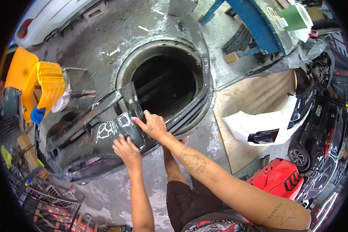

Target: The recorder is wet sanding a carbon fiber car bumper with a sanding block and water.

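Note:
A glossy black carbon-fibre car body panel (71, 149), long with several openings, lies across the left and near side of a round tub (121, 73). My left hand (127, 152) rests on the panel's near surface, fingers spread and flat. At the panel's right end is my right hand (154, 125), its thumb on the surface and its fingers bent at the edge; their undersides are hidden. White glare patches shine on the weave between the hands and the panel's middle. Dark liquid (166, 85) shows inside the tub.
Yellow plastic chairs (50, 83) stand at the left, a blue-legged bench (255, 23) at the far right. A white bumper (255, 125) lies on a brown board (236, 154). Nearer are a red body part (276, 178) and a black car (323, 143). A rack (52, 205) is at lower left.

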The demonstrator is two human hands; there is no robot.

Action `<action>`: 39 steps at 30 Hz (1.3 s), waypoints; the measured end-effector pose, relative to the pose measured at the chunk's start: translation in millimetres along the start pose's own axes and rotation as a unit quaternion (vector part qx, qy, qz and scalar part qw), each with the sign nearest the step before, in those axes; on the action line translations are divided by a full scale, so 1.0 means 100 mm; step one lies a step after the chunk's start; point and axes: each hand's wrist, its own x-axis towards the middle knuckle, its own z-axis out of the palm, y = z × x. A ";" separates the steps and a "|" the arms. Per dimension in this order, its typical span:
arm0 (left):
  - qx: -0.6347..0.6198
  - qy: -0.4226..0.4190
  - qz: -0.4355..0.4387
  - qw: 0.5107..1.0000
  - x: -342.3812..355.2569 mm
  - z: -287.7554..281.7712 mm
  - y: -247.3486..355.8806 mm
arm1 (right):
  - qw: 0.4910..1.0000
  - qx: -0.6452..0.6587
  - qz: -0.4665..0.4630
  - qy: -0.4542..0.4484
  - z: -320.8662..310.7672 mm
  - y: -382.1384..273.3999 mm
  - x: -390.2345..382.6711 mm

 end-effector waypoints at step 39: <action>-0.022 0.037 0.020 0.999 0.99 0.23 -0.13 | 0.998 0.033 0.036 -0.024 0.06 -0.18 0.01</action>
